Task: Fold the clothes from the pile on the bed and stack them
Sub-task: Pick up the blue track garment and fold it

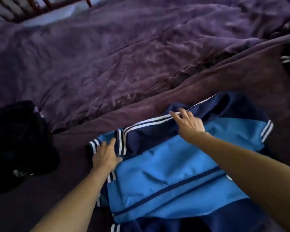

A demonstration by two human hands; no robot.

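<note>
A light blue and navy track jacket [167, 178] with white stripes lies spread on the purple bed cover [107, 56] in front of me. A navy sleeve is laid across its upper part. My left hand [106, 156] presses flat on the striped cuff at the jacket's left end, fingers straight. My right hand [188, 123] rests on the sleeve's white-striped edge further right, fingers stretched out along the stripe.
A dark pile of clothing [18, 139] sits at the left edge of the bed. More dark garments with white stripes [287, 58] lie at the far right. A wooden headboard [32, 5] shows at the top left.
</note>
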